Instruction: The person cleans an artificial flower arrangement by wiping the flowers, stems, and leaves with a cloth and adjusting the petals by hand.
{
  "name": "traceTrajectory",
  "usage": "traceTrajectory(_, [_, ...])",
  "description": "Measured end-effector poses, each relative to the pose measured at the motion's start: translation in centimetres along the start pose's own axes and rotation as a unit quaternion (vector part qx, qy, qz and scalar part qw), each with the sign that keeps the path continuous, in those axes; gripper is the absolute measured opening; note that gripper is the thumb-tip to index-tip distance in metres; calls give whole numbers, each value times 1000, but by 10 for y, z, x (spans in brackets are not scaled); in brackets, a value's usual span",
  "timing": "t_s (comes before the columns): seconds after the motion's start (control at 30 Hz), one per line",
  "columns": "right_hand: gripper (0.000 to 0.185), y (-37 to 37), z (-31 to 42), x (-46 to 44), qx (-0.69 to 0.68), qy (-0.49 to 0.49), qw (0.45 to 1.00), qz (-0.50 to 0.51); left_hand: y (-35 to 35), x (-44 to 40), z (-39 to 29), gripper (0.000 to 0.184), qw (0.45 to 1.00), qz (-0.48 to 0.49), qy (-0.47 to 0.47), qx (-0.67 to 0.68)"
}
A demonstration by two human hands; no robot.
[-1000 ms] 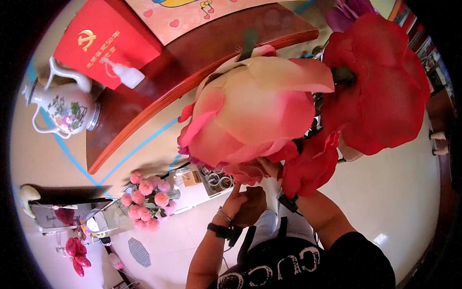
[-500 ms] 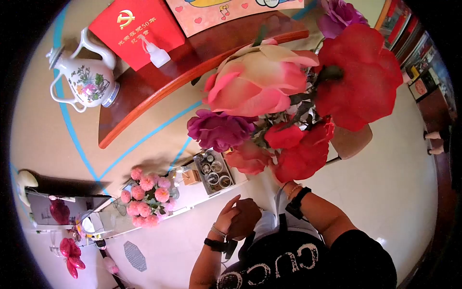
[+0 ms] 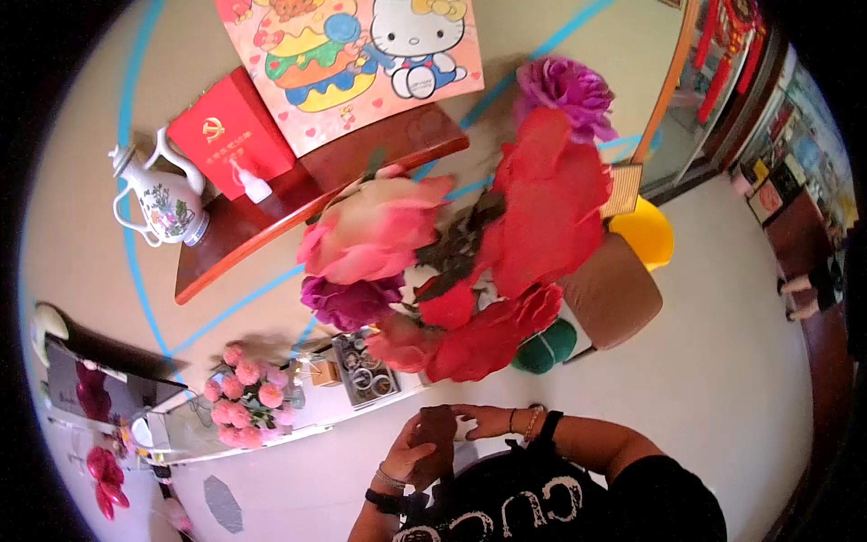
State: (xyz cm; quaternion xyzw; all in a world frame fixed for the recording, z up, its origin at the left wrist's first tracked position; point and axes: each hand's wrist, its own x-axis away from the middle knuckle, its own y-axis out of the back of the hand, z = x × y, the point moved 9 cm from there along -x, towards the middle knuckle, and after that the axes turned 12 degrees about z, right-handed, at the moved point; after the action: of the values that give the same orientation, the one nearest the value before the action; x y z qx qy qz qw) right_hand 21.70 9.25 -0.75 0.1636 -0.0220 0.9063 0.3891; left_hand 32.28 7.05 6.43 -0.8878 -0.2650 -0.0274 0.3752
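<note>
My left hand (image 3: 408, 452) is closed round a brown, cloth-like thing (image 3: 436, 443) in front of my body. From the right, my right hand (image 3: 488, 421) reaches to its edge, with thumb and fingers apart and curved. A small pale patch shows between them; I cannot make out what it is. Above the hands, large artificial flowers fill the middle of the view: a red one (image 3: 551, 208), a pink and cream one (image 3: 370, 230) and a purple one (image 3: 352, 300).
A red-brown wall shelf (image 3: 235, 248) bears a painted teapot (image 3: 167, 203), a red box (image 3: 230, 135) and a cartoon picture (image 3: 361, 63). Pink flowers (image 3: 244, 397) and a tray of jars (image 3: 366, 375) stand lower left. At right are a brown seat (image 3: 614, 294) and a yellow object (image 3: 643, 233).
The view has shifted, and the flowers appear farther left. My right hand, earlier behind or beside the red flowers, is now lower, by the brown thing and my left hand.
</note>
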Motion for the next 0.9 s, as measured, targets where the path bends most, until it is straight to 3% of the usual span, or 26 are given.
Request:
traceTrajectory(0.07, [68, 16, 26, 42, 38, 20, 999, 19, -47, -29, 15, 59, 998, 16, 49, -20])
traceTrajectory(0.17, [59, 33, 10, 104, 17, -7, 995, 97, -98, -82, 31, 51, 991, 55, 21, -118])
traceTrajectory(0.23, [51, 52, -27, 149, -192, 41, 978, 75, -122, -109, 31, 49, 989, 17, -4, -145])
traceTrajectory(0.27, [52, 65, -15, 178, -215, -25, 974, 68, -131, -121, 30, 46, 985, -14, -16, -174])
traceTrajectory(0.3, [52, 70, -22, 193, -213, -27, 973, 83, -139, -131, 34, 46, 985, -27, -21, -169])
traceTrajectory(0.33, [52, 76, -36, 207, -307, -39, 950, 52, -143, -138, 39, 45, 980, -42, -22, -195])
traceTrajectory(0.4, [53, 80, -48, 223, -426, -34, 904, 9, -154, -143, 54, 43, 979, -61, -22, -195])
traceTrajectory(0.63, [52, 73, -14, 231, -491, -30, 871, 11, -186, -97, 80, 39, 988, -90, -22, -125])
traceTrajectory(0.7, [50, 69, -4, 233, -525, -42, 850, -10, -171, -75, 107, 33, 976, -171, 79, -112])
traceTrajectory(0.8, [46, 41, -16, 223, -539, -8, 841, 29, -159, -55, 108, 26, 960, -261, -94, -37])
traceTrajectory(0.9, [47, 11, -25, 217, -559, 4, 828, 40, -146, -29, 132, 25, 940, -305, -148, 28])
